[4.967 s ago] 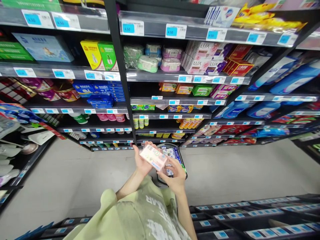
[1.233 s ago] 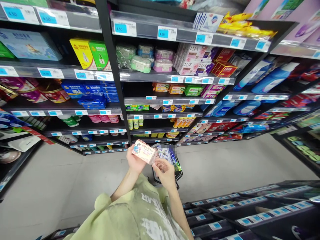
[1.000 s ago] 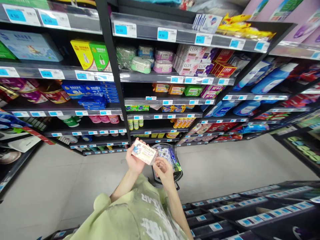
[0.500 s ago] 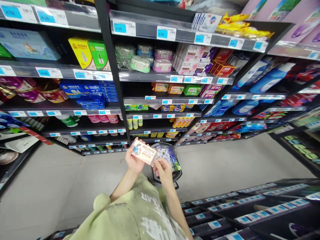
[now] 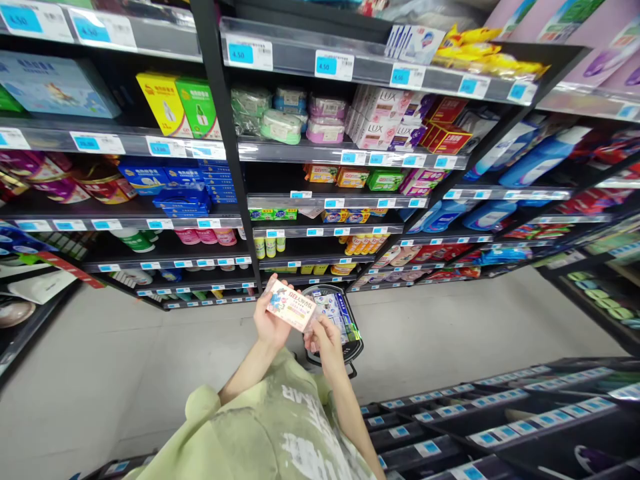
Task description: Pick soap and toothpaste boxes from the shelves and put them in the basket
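A wrapped soap bar (image 5: 291, 305) in a pale pink printed pack lies tilted in front of me, its printed face turned up. My left hand (image 5: 271, 328) is closed around the pack's left end, with the thumb along its near side. At the opposite end, the fingers of my right hand (image 5: 326, 341) pinch the wrapper's clear edge. Below and behind my right hand stands a black shopping basket (image 5: 356, 351). In it lie blue-and-white packages (image 5: 334, 308), partly hidden by my hand and the soap.
Black shelving faces me, with LUX soap boxes (image 5: 379, 128), orange soap packs (image 5: 353, 177) and blue boxes (image 5: 183, 200). Blue bottles (image 5: 537, 160) stand to the right. Another shelf unit with price tags (image 5: 530, 427) is close at the lower right. Grey floor (image 5: 450, 320) runs between them.
The soap bar has shifted very slightly to the right and tilted a little more. Both hands keep their hold on it.
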`<state>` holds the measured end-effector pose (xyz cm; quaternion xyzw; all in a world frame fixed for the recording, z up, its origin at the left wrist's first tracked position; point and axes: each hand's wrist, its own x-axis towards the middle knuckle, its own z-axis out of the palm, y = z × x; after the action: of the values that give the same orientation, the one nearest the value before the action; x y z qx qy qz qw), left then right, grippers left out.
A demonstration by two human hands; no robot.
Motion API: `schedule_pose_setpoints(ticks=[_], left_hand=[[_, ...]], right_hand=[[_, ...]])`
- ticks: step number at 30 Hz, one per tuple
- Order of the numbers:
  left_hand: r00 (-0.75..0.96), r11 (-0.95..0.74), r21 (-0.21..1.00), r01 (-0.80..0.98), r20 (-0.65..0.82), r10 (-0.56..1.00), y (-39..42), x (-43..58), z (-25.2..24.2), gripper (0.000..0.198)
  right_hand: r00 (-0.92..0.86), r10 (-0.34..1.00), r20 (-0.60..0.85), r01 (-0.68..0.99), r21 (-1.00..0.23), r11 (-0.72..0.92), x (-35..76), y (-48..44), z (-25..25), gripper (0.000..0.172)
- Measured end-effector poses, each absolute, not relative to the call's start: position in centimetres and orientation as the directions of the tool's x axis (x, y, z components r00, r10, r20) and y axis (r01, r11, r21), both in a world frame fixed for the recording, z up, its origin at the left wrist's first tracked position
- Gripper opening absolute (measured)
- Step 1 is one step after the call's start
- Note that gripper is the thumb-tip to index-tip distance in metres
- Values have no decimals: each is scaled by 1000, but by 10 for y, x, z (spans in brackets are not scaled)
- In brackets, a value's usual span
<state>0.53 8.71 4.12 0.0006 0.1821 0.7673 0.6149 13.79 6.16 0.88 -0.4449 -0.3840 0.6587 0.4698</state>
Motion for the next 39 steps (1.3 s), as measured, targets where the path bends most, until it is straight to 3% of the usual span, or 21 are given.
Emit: schedule_pose_setpoints(ticks=[6, 13, 19, 27, 39], left_hand=[[-223, -160, 253, -954, -243, 944, 87, 3, 41, 34], [-228, -180, 207, -962, -239, 944, 89, -2, 36, 34], [-232, -191, 185, -964, -233, 944, 91, -7, 38, 38], [-202, -164, 176, -971, -231, 952, 90, -4, 36, 40], [-204, -155, 212, -965, -232, 951, 89, -2, 35, 38]], right_hand=[[-232, 956, -183, -235, -943, -237, 137, 62, 5, 38], [-188, 968, -166, -88, -979, -185, 139, 64, 5, 41], [-305, 944, -128, 21, -992, -127, 144, 63, 7, 39], [-292, 953, -77, 58, -996, -62, 143, 61, 1, 32], [-361, 923, -132, -25, -988, -151, 141, 63, 3, 42]])
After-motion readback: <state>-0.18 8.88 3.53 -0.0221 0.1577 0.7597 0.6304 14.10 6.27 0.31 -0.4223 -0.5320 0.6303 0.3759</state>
